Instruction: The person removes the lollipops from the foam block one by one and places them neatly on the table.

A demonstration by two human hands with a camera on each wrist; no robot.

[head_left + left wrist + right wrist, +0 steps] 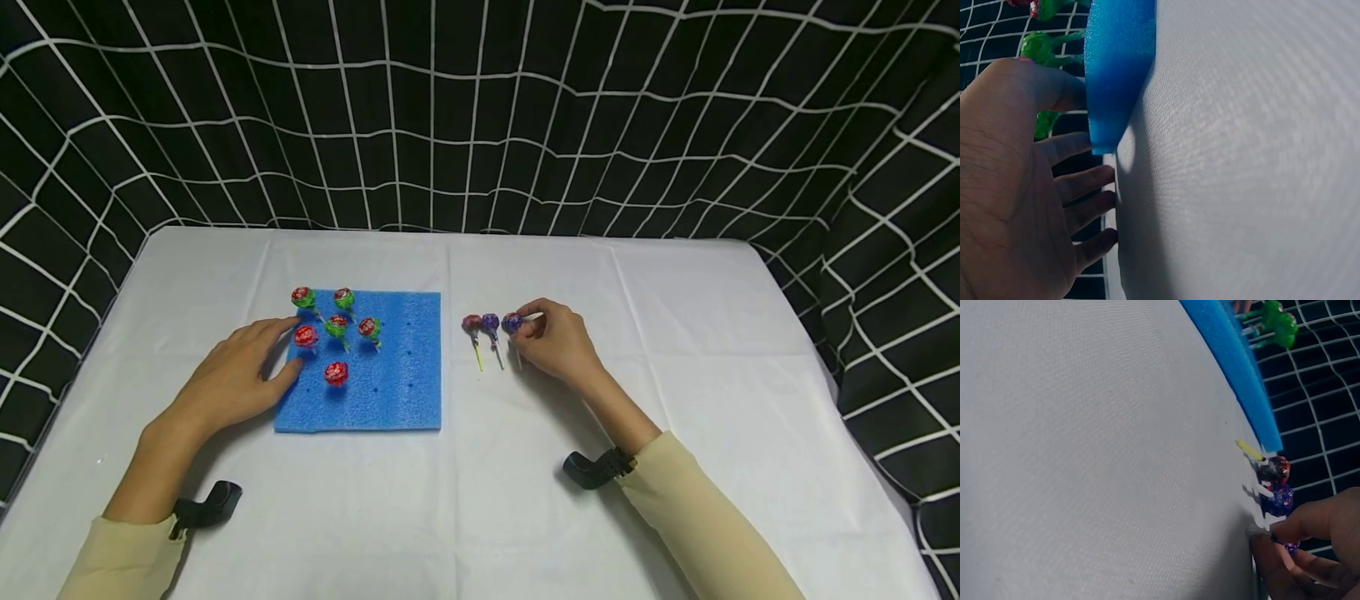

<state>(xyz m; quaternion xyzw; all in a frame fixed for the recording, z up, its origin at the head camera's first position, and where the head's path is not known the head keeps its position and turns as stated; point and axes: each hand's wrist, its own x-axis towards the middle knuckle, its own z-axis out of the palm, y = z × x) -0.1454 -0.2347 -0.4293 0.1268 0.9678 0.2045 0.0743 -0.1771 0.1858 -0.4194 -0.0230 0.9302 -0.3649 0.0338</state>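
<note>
A purple lollipop [512, 323], right of the frame's centre, is pinched between the thumb and fingers of the right hand [558, 340]; whether it is lifted clear cannot be told. The left hand [236, 379], its fingers loosely extended, is rested at the left edge of the blue foam board [420, 333]. Near centre, a red lollipop [472, 322] and a second purple lollipop [490, 322] are laid on the white cloth [510, 517]. Six upright lollipops [336, 374] are held in the board, left of centre. Picking up is judged to be in hand; next, the stick presumably must be aimed into a free hole [410, 385].
</note>
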